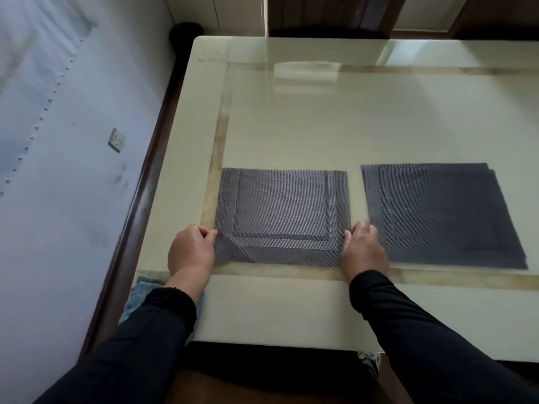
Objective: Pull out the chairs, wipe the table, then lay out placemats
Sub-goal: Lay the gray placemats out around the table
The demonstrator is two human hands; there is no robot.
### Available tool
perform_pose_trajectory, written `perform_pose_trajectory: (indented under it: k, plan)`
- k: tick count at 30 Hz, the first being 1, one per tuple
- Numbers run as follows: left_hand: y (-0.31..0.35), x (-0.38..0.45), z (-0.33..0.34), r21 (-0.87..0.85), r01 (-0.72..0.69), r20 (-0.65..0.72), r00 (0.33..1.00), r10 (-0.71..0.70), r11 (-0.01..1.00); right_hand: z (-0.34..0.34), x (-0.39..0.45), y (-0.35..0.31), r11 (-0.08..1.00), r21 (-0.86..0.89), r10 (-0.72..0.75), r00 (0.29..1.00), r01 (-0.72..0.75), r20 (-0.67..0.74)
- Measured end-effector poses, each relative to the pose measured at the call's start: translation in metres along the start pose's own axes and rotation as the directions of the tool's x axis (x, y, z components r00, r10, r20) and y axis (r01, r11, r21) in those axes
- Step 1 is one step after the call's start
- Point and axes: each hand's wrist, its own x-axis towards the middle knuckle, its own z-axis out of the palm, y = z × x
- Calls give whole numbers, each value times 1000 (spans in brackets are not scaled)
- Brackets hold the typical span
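On the cream table [291, 126], near its front left corner, the grey placemat [281, 217] lies flat, and the left hand [191, 250] pinches its near left corner between thumb and curled fingers. The right hand [363, 249] holds the near right corner; whether it pinches or only presses, I cannot tell. To do this step well, I think both hands should align the near edge with the inlaid border stripe and keep an even gap to the stack of placemats [443, 214] just beside.
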Motion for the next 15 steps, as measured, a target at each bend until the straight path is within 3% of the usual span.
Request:
perform_pose_trajectory:
  k: [4,8,12,15]
  plan:
    - [16,-14,2,-6,2,-116,993,-3,1000,-9,4,7,997,78,14,1000,-12,-15]
    - [59,-45,13,-89,-253,-160,958,237,963,-28,11,32,991,133,17,994,-2,-110]
    - [135,-98,43,-233,-487,25,862,506,842,-57,39,87,995,27,102,970,-99,-221]
    - [192,-136,77,-293,-499,175,810,559,816,-80,64,131,973,-46,212,956,-226,-204]
